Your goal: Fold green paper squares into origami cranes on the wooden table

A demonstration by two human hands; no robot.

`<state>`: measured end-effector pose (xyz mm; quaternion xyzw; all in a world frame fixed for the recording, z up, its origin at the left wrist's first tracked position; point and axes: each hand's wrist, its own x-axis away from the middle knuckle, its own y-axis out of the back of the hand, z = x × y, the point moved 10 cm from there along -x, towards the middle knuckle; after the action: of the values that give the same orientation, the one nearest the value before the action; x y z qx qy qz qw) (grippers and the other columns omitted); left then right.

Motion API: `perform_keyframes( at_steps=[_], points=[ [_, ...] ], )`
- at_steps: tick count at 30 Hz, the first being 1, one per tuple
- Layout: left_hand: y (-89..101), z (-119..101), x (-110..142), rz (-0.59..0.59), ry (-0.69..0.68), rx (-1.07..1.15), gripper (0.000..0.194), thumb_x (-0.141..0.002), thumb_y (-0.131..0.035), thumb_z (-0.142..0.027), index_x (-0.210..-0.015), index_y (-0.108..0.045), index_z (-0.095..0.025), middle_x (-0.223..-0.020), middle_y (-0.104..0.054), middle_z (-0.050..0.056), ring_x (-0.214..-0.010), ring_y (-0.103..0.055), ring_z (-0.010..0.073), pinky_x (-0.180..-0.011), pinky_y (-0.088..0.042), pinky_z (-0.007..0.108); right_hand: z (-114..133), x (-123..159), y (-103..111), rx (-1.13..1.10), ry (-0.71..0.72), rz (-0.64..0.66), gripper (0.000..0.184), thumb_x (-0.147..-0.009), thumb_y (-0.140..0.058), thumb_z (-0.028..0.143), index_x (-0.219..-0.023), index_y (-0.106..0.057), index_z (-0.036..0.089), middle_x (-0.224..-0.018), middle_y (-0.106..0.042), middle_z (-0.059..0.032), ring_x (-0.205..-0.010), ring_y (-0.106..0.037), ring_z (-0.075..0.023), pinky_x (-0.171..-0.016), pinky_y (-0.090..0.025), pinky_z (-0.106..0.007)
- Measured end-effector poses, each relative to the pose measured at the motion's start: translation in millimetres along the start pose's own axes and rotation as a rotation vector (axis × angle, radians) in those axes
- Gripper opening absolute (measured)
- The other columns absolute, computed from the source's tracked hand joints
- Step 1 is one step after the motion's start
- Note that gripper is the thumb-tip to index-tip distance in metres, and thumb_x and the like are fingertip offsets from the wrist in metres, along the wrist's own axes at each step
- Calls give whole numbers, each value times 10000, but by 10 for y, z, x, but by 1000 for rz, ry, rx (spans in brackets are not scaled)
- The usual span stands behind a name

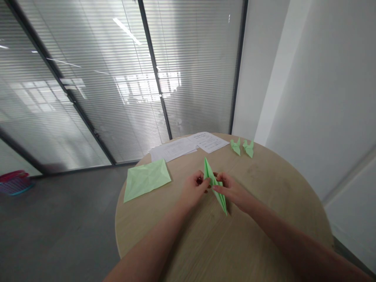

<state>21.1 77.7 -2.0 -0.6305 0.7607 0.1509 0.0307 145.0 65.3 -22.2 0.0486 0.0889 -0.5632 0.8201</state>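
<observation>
Round wooden table [264, 235], light grain, seen from above and standing before a glass partition with lowered blinds [117, 78]; a grey floor lies to the left, where a red and blue basket [13, 182] sits near the frame edge. On the far edge of the table lie white printed sheets [188, 147], overlapping one another. To the left of the hands, well apart from them, lies a flat green paper square [147, 179] marked with crease lines. Near the far right rim stand two small folded green paper figures [243, 147], just beside each other. At the centre of the table is the folded green paper [216, 188], a long narrow pointed shape, pale green, one tip raised toward the far side and the other tip resting on the wood nearer the person. Left hand [195, 188]: fingers curled closed, pinching the left edge of the folded paper near its middle. Right hand [232, 190]: fingers drawn together, thumb and fingertips gripping the right edge of the same piece opposite the left hand. Both forearms extend from the lower frame and converge on the paper
</observation>
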Motion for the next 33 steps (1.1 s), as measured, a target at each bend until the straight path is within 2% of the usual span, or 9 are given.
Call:
perform_keyframes(
  at_steps=[6, 14, 20, 24, 26, 28, 31, 33],
  points=[
    [-117, 13, 1, 119, 3, 114, 316, -808, -725, -444, -762, -581, -166, -759, -654, 36, -705, -639, 172, -669, -541, 305, -78, -18, 4, 74, -23, 13, 522, -736, -797, 561, -966, -514, 187, -1155, -617, -74, -1111, -593, -210, -958, -494, -347],
    [-197, -14, -4, 200, -50, 78, 328, -845, -704, -477, -897, -695, -153, -825, -691, 54, -795, -635, 202, -740, -496, 313, -96, -36, -33, 122, -28, 39, 468, -727, -803, 438, -1037, -565, 180, -1168, -620, -77, -1038, -609, -195, -893, -520, -330],
    [-168, -27, 2, 182, -86, 17, 423, -841, -678, -565, -719, -563, -177, -717, -610, 22, -713, -583, 170, -661, -455, 284, -118, -41, 7, 145, -49, -13, 442, -695, -808, 417, -938, -536, 168, -1352, -547, -96, -1089, -610, -200, -888, -532, -315],
    [-123, -22, 8, 137, -77, -65, 341, -836, -690, -475, -746, -533, -186, -750, -593, 17, -731, -582, 169, -623, -458, 266, -78, -40, 45, 148, -39, -62, 446, -678, -812, 427, -881, -516, 162, -1480, -455, -90, -1137, -607, -203, -913, -539, -317],
    [-62, -24, 2, 65, -75, -110, 257, -846, -679, -404, -810, -545, -187, -778, -597, 16, -746, -595, 172, -616, -467, 262, -69, -42, 59, 163, -47, -83, 442, -669, -807, 426, -852, -503, 163, -1498, -437, -86, -1123, -614, -201, -900, -547, -320],
    [-20, -28, 0, 10, -68, -135, 213, -860, -663, -354, -961, -581, -185, -819, -621, 23, -766, -614, 177, -622, -483, 264, -56, -46, 72, 186, -46, -109, 424, -675, -791, 418, -847, -494, 169, -1481, -455, -87, -1119, -615, -203, -882, -553, -323],
    [-42, -57, 12, 18, -67, -142, 373, -897, -629, -331, -1234, -563, -186, -940, -680, 64, -855, -654, 199, -660, -521, 283, -19, -52, 73, 215, -5, -139, 402, -696, -770, 408, -825, -469, 173, -1450, -481, -93, -1130, -614, -203, -869, -558, -320],
    [-88, -99, 31, 59, -80, -139, 424, -920, -608, -338, -1312, -541, -191, -1031, -698, 93, -927, -669, 218, -694, -544, 300, 2, -56, 50, 231, 37, -130, 389, -718, -759, 401, -813, -461, 170, -1437, -491, -97, -1119, -621, -194, -873, -559, -315]
  ],
)
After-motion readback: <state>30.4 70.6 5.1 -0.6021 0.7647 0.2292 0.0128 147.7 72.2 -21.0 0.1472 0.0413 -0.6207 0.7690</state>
